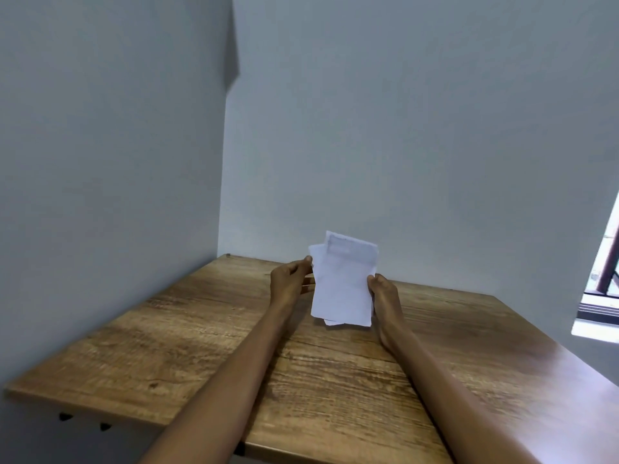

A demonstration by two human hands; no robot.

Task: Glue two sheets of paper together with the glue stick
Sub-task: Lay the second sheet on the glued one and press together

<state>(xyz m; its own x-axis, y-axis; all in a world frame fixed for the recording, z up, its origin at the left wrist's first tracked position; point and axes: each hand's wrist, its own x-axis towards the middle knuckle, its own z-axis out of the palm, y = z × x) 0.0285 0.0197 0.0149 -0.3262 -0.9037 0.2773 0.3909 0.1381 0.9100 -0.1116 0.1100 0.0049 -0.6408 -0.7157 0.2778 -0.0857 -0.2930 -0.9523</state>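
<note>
Pale grey walls [402, 128] meet in a corner beyond both hands and fill most of the view. Below and around the hands spreads a wooden tabletop [167, 346] with a strong brown grain; its far edge runs along the wall just past the fingertips. Off to the right of the right hand, well apart from it, part of a window frame [599, 296] shows at the edge of the view. 2 bare forearms reach forward from the near edge of the tabletop. Between the hands, raised above the wood and standing roughly upright, are 2 white sheets of paper [341, 286], one laid over the other and slightly askew, so a corner of the back sheet shows at the upper left and another peeks out below. The top edge looks rough, as if torn. The left hand [289, 279] pinches the left edge of the sheets near the top between thumb and fingers. The right hand [385, 296] grips the right edge, thumb on the front face.
</note>
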